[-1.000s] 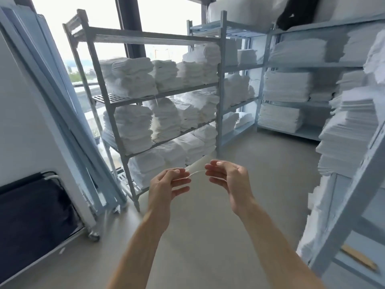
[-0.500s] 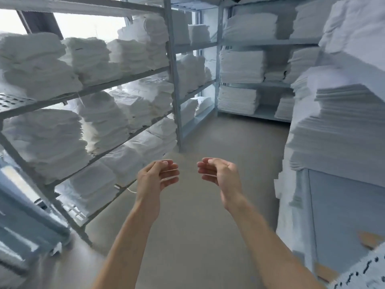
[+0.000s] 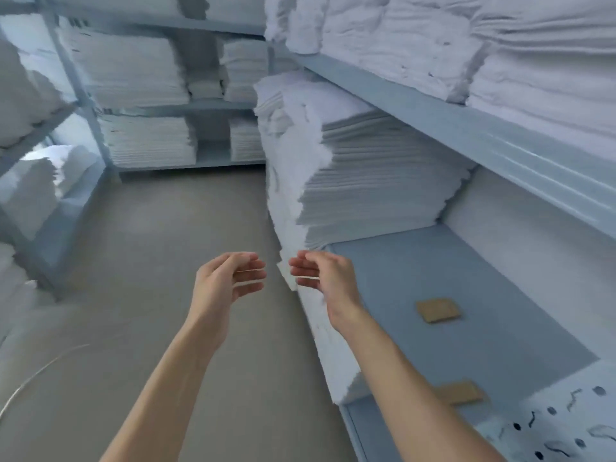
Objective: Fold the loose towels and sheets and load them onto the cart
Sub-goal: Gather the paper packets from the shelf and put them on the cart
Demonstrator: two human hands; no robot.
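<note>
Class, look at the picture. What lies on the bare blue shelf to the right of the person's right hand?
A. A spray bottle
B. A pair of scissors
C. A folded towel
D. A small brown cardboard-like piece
D: a small brown piece lies flat on the blue shelf, right of the right hand.
</note>
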